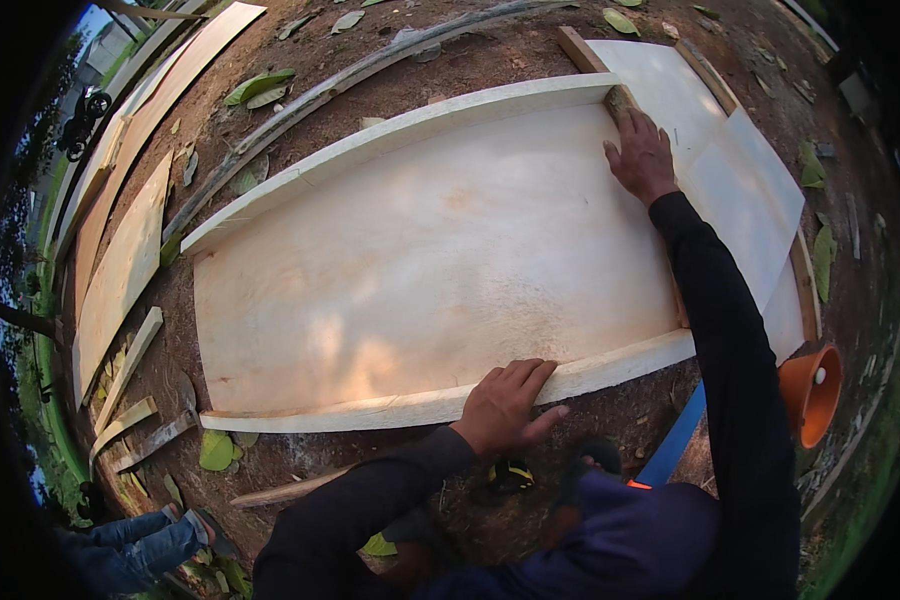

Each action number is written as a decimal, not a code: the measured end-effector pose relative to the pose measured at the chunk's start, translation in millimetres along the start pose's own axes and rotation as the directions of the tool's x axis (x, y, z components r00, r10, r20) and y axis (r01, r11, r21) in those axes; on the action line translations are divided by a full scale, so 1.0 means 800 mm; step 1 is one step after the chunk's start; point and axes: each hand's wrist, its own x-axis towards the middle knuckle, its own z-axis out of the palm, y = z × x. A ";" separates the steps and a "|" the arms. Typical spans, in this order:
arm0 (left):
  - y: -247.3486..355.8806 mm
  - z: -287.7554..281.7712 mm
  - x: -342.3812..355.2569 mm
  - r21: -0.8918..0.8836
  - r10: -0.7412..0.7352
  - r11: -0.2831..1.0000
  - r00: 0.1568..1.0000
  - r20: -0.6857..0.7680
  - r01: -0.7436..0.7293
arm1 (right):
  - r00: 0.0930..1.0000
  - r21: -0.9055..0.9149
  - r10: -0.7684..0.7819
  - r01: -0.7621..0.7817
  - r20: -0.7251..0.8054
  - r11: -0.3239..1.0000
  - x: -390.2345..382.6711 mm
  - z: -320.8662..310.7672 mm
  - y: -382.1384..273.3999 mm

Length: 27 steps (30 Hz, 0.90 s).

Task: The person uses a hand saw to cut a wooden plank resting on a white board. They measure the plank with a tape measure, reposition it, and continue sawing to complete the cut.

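Note:
A large pale plywood panel (420,250) lies on the ground in front of me. Light wooden battens stand along its far edge (400,130) and its near edge (390,410). A shorter end batten (620,100) closes its right side, partly hidden under my right arm. My left hand (510,405) rests over the near batten, fingers laid on its top and thumb held apart. At the far right corner my right hand (645,155) lies with spread fingers on the end batten. Neither hand holds a tool.
More framed plywood (740,170) lies at right, beside an orange bucket (813,397). A long blue flat tool (675,440) and a black-and-yellow object (511,475) are near me. Boards (120,280) and offcuts (130,365) lie left. Another person's jeans-clad legs (150,550) show lower left.

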 end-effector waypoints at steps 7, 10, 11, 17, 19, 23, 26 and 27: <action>-0.095 -0.143 -0.079 0.216 -0.067 0.975 0.997 0.036 0.058 | 0.902 0.274 -0.197 0.093 0.384 0.957 -0.167 -0.053 -0.100; -0.133 -0.237 -0.171 0.445 -0.200 0.867 0.975 -0.099 0.223 | 0.881 0.345 -0.327 0.206 0.342 0.916 -0.219 -0.063 -0.097; -0.137 -0.259 -0.203 0.460 -0.213 0.844 0.960 -0.183 0.275 | 0.874 0.366 -0.335 0.201 0.352 0.909 -0.233 -0.069 -0.097; -0.128 -0.243 -0.381 0.171 -0.620 0.685 0.689 -0.375 0.709 | 0.860 0.454 -0.247 0.020 0.447 0.891 -0.283 -0.106 -0.082; -0.128 -0.192 -0.452 0.211 -0.638 0.667 0.694 -0.334 0.715 | 0.900 0.521 -0.230 0.004 0.370 0.854 -0.288 -0.134 -0.101; -0.110 -0.147 -0.500 0.431 -0.671 0.629 0.732 -0.118 0.647 | 0.935 0.568 -0.309 0.160 0.175 0.807 -0.340 -0.184 -0.140; -0.123 -0.120 -0.536 0.440 -0.673 0.612 0.725 -0.147 0.657 | 0.887 0.607 -0.448 0.294 0.115 0.738 -0.383 -0.201 -0.180; -0.129 -0.117 -0.539 0.453 -0.663 0.610 0.732 -0.158 0.650 | 0.871 0.645 -0.477 0.297 0.121 0.704 -0.399 -0.199 -0.190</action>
